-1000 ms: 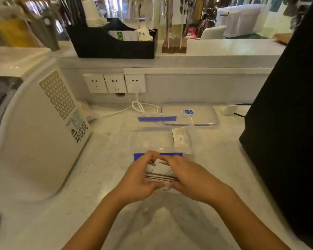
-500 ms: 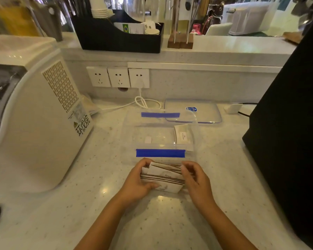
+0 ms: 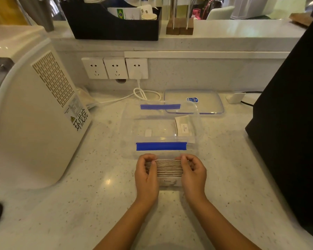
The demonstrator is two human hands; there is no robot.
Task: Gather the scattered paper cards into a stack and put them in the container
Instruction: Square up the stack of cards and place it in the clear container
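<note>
A squared stack of paper cards [image 3: 168, 168] stands on its edge on the counter, its front card printed "love". My left hand [image 3: 146, 175] grips the stack's left end and my right hand [image 3: 193, 173] grips its right end. Just beyond the stack sits a clear plastic container [image 3: 163, 130] with blue tape strips on its near and far walls. A few cards [image 3: 182, 126] lean inside it at the right.
The container's clear lid [image 3: 195, 101] lies behind it. A white appliance [image 3: 31, 109] stands at the left, a tall black object [image 3: 293, 112] at the right. Wall sockets [image 3: 115, 68] and a white cable [image 3: 143, 93] run along the back. A black organiser [image 3: 114, 24] sits on the ledge.
The loose, uneven cards between my hands have been squared into one neat stack standing on edge. My hands moved from the middle to the two ends.
</note>
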